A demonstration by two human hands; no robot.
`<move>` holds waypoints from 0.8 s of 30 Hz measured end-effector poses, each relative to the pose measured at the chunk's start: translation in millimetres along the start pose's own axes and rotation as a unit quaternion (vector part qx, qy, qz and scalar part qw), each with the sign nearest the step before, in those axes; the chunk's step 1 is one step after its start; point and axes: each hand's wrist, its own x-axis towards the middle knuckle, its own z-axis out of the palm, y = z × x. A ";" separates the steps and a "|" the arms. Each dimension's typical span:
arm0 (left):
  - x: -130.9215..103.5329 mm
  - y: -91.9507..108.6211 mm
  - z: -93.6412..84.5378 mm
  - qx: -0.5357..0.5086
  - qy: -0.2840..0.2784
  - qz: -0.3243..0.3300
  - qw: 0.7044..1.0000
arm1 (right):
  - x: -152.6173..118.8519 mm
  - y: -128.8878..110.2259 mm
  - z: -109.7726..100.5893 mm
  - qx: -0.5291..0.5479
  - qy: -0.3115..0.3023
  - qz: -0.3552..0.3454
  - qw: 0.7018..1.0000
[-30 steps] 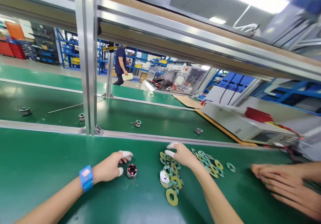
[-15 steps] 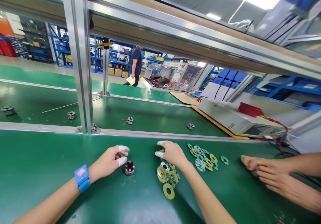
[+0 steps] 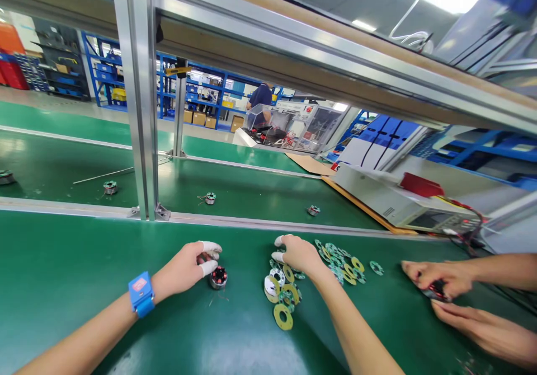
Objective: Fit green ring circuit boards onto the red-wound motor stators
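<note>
My left hand, with white finger cots and a blue wrist strap, is beside a small motor stator with copper windings. Its thumb tip is close to the stator's top edge; whether it touches is unclear. The thumb and fingers are apart. My right hand reaches over a loose pile of yellow ring-shaped pieces and green circuit-board rings. Its cotted thumb and forefinger are spread, with nothing visible held between them. The hand covers part of the pile.
A second ring pile lies to the right, near a single green ring. A co-worker's hands hold a dark stator. Stators with green tops sit on the belt behind the metal rail. An aluminium post stands at left.
The belt's stators have shifted left. My right hand has moved slightly right over the pile. The co-worker's hands have parted, showing a stator. A distant person has moved right, behind a machine.
</note>
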 end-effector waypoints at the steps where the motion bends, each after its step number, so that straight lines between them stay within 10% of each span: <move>1: -0.3 0.1 -0.1 0.001 -0.002 -0.001 1.000 | 1.2 1.4 2.1 0.002 -0.006 0.005 1.000; 8: -0.7 -1.2 1.0 -0.004 -0.003 0.002 1.000 | 12.7 10.7 6.7 0.036 -0.002 0.026 0.999; 24: -2.0 -0.1 1.0 -0.009 -0.004 -0.002 1.000 | 4.4 27.7 -10.3 0.196 -0.001 -0.187 0.963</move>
